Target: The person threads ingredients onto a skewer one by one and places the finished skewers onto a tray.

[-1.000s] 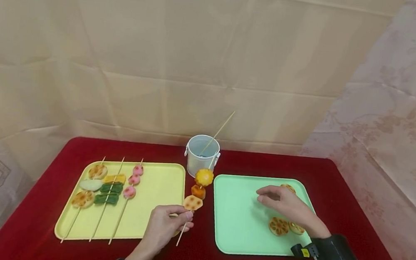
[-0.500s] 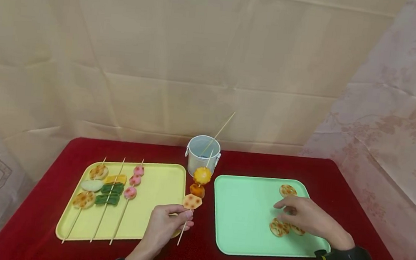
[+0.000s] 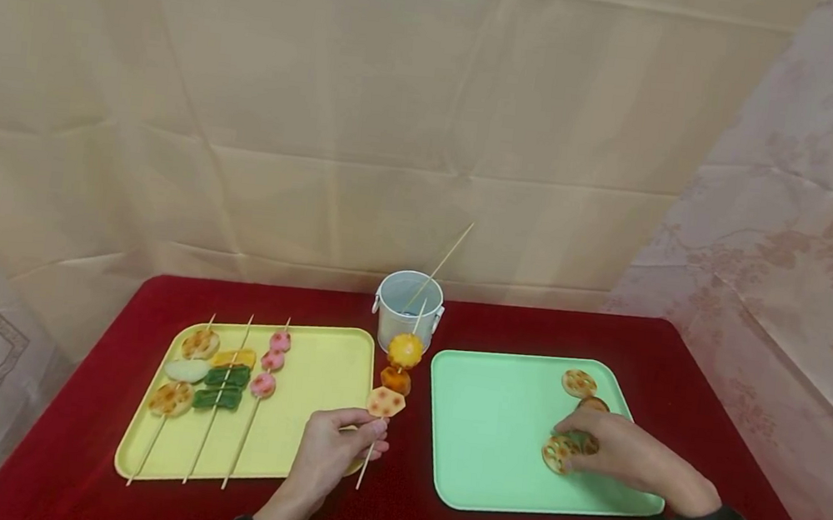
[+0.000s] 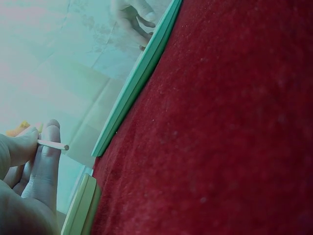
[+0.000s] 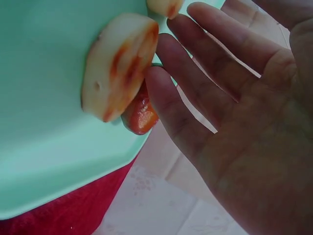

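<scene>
In the head view my left hand [image 3: 340, 449] pinches a wooden skewer [image 3: 366, 464] between thumb and fingers. It carries a yellow round piece [image 3: 405, 350], an orange-brown piece [image 3: 395, 379] and a pale spotted slice [image 3: 386, 402]. My right hand [image 3: 631, 452] is low over the right part of the green tray [image 3: 482, 434], its fingertips at a browned round slice [image 3: 556, 455] and a darker piece beside it. In the right wrist view the fingers are extended, close beside a pale browned slice [image 5: 120, 68] and a glossy orange-red piece [image 5: 141, 115]. Whether they touch is unclear.
The yellow tray [image 3: 331, 369] at left bears 3 filled skewers, including one with pink pieces [image 3: 263, 385]. A metal bucket [image 3: 398, 325] with a bare skewer [image 3: 456, 244] stands behind. Another browned slice [image 3: 579, 383] lies toward the green tray's back right.
My right hand has moved right and down toward the round slices, exposing the back slice. The left hand with its skewer has hardly moved.
</scene>
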`<state>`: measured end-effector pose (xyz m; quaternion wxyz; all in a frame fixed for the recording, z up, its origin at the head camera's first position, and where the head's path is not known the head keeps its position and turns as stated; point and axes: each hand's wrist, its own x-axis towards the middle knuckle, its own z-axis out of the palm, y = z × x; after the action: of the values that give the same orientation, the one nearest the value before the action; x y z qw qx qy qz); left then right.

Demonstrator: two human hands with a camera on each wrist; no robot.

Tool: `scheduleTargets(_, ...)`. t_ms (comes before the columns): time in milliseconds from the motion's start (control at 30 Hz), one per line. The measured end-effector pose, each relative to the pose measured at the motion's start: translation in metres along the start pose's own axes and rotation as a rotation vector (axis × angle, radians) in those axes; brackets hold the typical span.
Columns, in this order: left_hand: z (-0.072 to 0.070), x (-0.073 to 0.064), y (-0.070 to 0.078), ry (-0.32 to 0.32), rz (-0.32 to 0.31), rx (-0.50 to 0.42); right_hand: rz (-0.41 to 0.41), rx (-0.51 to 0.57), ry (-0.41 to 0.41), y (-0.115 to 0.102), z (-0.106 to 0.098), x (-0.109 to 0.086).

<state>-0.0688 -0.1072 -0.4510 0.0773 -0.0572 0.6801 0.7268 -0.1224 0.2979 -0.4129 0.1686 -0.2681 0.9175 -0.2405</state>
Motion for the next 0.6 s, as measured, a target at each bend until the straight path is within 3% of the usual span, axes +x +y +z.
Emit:
scheduleTargets(300,0.001,-0.0006,0.0003,0.009,-0.008,0.003,-0.017,-0.059,-0.002,0.002,0.0059,0.0036)
scheduleTargets(600,0.0017,-0.0006,-0.0008,0.03,0.013,0.004,0.006,-0.044,-0.014,0.0033,0.0068,0.0043)
